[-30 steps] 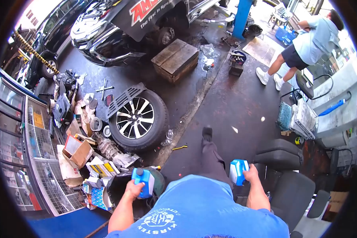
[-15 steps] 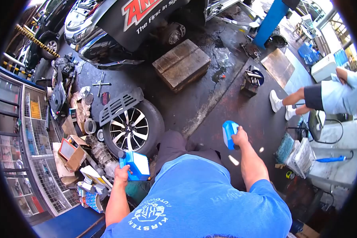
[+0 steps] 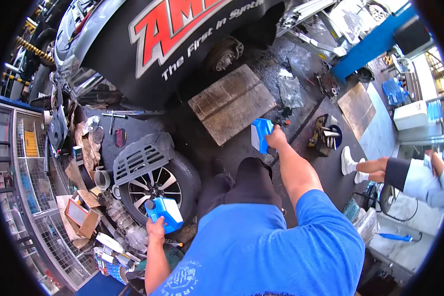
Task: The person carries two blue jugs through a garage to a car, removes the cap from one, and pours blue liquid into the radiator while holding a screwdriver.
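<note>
A blue plastic jug (image 3: 171,211) with a dark cap and a pale label hangs from my left hand (image 3: 156,228), whose fingers wrap its handle. Behind it lies a wheel (image 3: 186,182) with silver spokes, a grey slotted plastic panel (image 3: 144,152) resting across its top. My right hand (image 3: 277,138) is closed around a second blue jug (image 3: 262,134) with a pale label. That jug is in front of the near right corner of a worn wooden box (image 3: 234,101); whether they touch I cannot tell.
A car under a black fender cover (image 3: 182,74) stands ahead, its wheel hub (image 3: 227,58) bare. A tool bin (image 3: 325,135) sits right of the box. Farther right are a blue lift post (image 3: 370,44) and another person (image 3: 409,175). Cardboard and parts (image 3: 79,217) crowd the left.
The view has moved closer to the car and box. My right hand has carried its jug forward and left, towards the box. My left hand still holds its jug near the wheel.
</note>
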The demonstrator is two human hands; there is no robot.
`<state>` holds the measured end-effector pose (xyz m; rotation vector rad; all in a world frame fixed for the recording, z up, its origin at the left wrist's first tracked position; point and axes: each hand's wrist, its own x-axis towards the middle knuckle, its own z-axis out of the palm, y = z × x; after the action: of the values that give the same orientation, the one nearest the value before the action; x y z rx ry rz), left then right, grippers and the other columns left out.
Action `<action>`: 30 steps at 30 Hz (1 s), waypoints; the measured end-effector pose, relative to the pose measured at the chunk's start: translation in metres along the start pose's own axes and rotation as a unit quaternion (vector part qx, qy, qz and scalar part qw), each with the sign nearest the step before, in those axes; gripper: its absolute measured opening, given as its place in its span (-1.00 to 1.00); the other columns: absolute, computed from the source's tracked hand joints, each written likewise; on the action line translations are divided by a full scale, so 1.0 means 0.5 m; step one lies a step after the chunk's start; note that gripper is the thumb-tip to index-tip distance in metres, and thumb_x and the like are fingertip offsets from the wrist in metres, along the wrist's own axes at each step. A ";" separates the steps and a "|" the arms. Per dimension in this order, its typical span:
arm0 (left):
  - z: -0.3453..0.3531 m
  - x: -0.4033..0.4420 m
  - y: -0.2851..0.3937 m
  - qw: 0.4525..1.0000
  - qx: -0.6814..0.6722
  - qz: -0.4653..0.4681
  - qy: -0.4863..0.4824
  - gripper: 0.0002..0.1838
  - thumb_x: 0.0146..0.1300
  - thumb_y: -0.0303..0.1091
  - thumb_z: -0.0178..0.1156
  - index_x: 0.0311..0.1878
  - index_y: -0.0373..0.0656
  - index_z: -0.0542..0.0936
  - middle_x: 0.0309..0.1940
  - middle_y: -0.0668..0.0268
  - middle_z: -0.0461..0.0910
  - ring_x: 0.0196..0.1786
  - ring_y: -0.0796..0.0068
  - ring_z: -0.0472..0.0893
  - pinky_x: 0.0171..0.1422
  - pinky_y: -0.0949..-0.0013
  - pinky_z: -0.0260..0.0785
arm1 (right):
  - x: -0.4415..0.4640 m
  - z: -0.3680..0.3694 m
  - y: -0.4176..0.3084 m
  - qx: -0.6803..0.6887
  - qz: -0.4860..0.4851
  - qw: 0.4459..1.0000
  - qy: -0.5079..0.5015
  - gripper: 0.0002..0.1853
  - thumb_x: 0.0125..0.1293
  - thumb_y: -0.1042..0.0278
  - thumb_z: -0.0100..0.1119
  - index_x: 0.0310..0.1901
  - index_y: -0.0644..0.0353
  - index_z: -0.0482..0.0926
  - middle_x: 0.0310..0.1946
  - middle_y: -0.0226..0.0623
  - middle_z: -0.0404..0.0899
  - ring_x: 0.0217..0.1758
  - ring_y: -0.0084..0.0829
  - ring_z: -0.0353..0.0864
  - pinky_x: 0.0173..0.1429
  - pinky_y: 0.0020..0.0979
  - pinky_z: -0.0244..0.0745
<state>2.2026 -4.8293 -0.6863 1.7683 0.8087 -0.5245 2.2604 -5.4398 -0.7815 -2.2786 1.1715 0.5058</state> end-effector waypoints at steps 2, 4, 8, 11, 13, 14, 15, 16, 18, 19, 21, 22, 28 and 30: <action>0.007 -0.005 0.020 0.999 -0.044 0.006 0.004 -0.82 0.30 -0.48 0.25 -0.06 -0.24 0.56 -0.34 0.31 0.60 -0.39 0.43 0.58 -0.27 0.32 0.49 | 0.087 -0.004 -0.067 -0.014 -0.006 1.000 -0.026 -0.34 0.24 0.22 0.27 0.31 0.35 0.30 0.18 0.19 0.60 0.29 0.07 0.60 0.35 -0.10 0.51; 0.040 -0.031 0.068 0.997 -0.078 0.012 0.020 -0.81 0.30 -0.47 0.24 -0.04 -0.24 0.55 -0.31 0.30 0.60 -0.35 0.43 0.59 -0.23 0.32 0.50 | 0.175 0.013 -0.119 -0.041 -0.018 0.998 -0.052 -0.36 0.25 0.22 0.24 0.30 0.36 0.31 0.18 0.19 0.60 0.29 0.07 0.60 0.34 -0.11 0.52; 0.148 -0.104 0.154 0.982 -0.180 0.012 0.062 -0.76 0.28 -0.43 0.23 -0.01 -0.21 0.53 -0.33 0.31 0.57 -0.32 0.40 0.59 -0.18 0.27 0.52 | 0.347 0.092 -0.180 -0.086 -0.043 0.991 -0.092 -0.25 0.24 0.20 0.25 0.34 0.49 0.20 0.16 0.27 0.60 0.26 0.08 0.62 0.32 -0.13 0.53; 0.219 -0.131 0.172 0.968 -0.234 -0.029 0.083 -0.77 0.27 -0.42 0.22 -0.03 -0.24 0.52 -0.27 0.24 0.60 -0.27 0.34 0.63 -0.10 0.22 0.56 | 0.378 0.089 -0.234 -0.093 -0.024 0.987 -0.126 -0.29 0.29 0.27 0.17 0.37 0.47 0.17 0.19 0.23 0.59 0.29 0.05 0.61 0.34 -0.12 0.52; 0.266 -0.148 0.174 0.957 -0.271 -0.053 0.090 -0.79 0.27 -0.42 0.21 -0.06 -0.24 0.53 -0.26 0.22 0.61 -0.25 0.31 0.64 -0.07 0.19 0.58 | 0.423 0.107 -0.245 -0.096 -0.016 0.986 -0.137 -0.32 0.30 0.29 0.16 0.38 0.42 0.19 0.20 0.21 0.59 0.31 0.03 0.60 0.35 -0.12 0.52; 0.290 -0.154 0.178 0.951 -0.288 -0.063 0.094 -0.79 0.27 -0.41 0.22 -0.06 -0.23 0.52 -0.26 0.22 0.61 -0.25 0.30 0.65 -0.05 0.17 0.59 | 0.437 0.110 -0.242 -0.090 -0.017 0.987 -0.135 -0.32 0.30 0.30 0.15 0.38 0.41 0.19 0.21 0.20 0.59 0.31 0.04 0.60 0.36 -0.11 0.51; 0.313 -0.158 0.182 0.945 -0.305 -0.071 0.097 -0.78 0.27 -0.40 0.23 -0.05 -0.22 0.52 -0.27 0.22 0.61 -0.24 0.28 0.66 -0.04 0.15 0.60 | 0.461 0.118 -0.240 -0.082 -0.020 0.988 -0.132 -0.33 0.30 0.31 0.15 0.38 0.40 0.20 0.21 0.20 0.59 0.32 0.04 0.60 0.36 -0.11 0.51; 0.335 -0.160 0.184 0.939 -0.320 -0.078 0.098 -0.77 0.27 -0.39 0.24 -0.05 -0.21 0.52 -0.27 0.22 0.61 -0.23 0.27 0.66 -0.02 0.13 0.62 | 0.487 0.125 -0.242 -0.085 -0.020 0.987 -0.133 -0.33 0.30 0.30 0.16 0.39 0.37 0.20 0.22 0.20 0.58 0.32 0.05 0.59 0.36 -0.10 0.51; 0.373 -0.161 0.188 0.925 -0.362 -0.090 0.069 -0.72 0.29 -0.34 0.22 0.02 -0.22 0.51 -0.20 0.21 0.61 -0.14 0.24 0.66 0.07 0.08 0.58 | 0.521 0.132 -0.237 -0.088 -0.016 0.987 -0.133 -0.32 0.30 0.30 0.16 0.41 0.32 0.21 0.23 0.19 0.56 0.34 0.07 0.56 0.36 -0.08 0.51; 0.392 -0.163 0.188 0.918 -0.381 -0.098 0.052 -0.69 0.30 -0.32 0.21 0.06 -0.22 0.50 -0.17 0.21 0.61 -0.10 0.23 0.66 0.11 0.06 0.57 | 0.504 0.123 -0.247 -0.130 -0.050 0.986 -0.096 -0.32 0.30 0.23 0.18 0.40 0.30 0.25 0.23 0.19 0.54 0.35 0.07 0.54 0.36 -0.07 0.51; 0.435 -0.160 0.199 0.904 -0.413 -0.108 0.031 -0.54 0.31 -0.22 0.17 0.23 -0.18 0.45 0.05 0.20 0.53 0.12 0.18 0.54 0.34 -0.02 0.39 | 0.441 0.106 -0.281 -0.210 -0.116 0.971 -0.016 -0.32 0.32 0.10 0.22 0.38 0.27 0.32 0.24 0.19 0.51 0.36 0.09 0.51 0.37 -0.05 0.50; 0.458 -0.152 0.214 0.896 -0.431 -0.108 0.018 -0.46 0.31 -0.17 0.16 0.31 -0.16 0.43 0.15 0.20 0.49 0.23 0.16 0.49 0.46 -0.06 0.30 | 0.376 0.060 -0.323 -0.213 -0.186 0.956 -0.082 -0.32 0.33 -0.03 0.21 0.35 0.26 0.39 0.24 0.18 0.49 0.37 0.09 0.49 0.37 -0.03 0.49; 0.566 -0.099 0.326 0.798 -0.586 -0.137 0.041 -0.42 0.43 -0.07 0.01 0.38 -0.24 0.38 0.29 0.06 0.39 0.35 -0.01 0.39 0.60 -0.17 0.11 | -0.062 -0.096 -0.411 -0.214 -0.556 0.668 -0.446 -0.22 0.40 -0.28 0.11 0.37 0.26 0.42 0.20 0.10 0.59 0.27 0.05 0.59 0.35 -0.09 0.50; 0.573 -0.102 0.384 0.786 -0.605 -0.124 0.035 -0.41 0.40 -0.04 -0.02 0.36 -0.23 0.41 0.27 0.09 0.41 0.27 0.06 0.44 0.55 -0.08 0.19 | -0.150 -0.113 -0.409 -0.258 -0.602 0.664 -0.360 -0.33 0.35 -0.14 0.24 0.29 0.22 0.45 0.02 0.09 0.65 0.06 0.03 0.69 0.12 -0.05 0.61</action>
<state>2.3208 -5.1510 -0.6225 0.4776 1.0825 -0.0167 2.3929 -5.3267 -0.6390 -2.2626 -0.9977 1.0507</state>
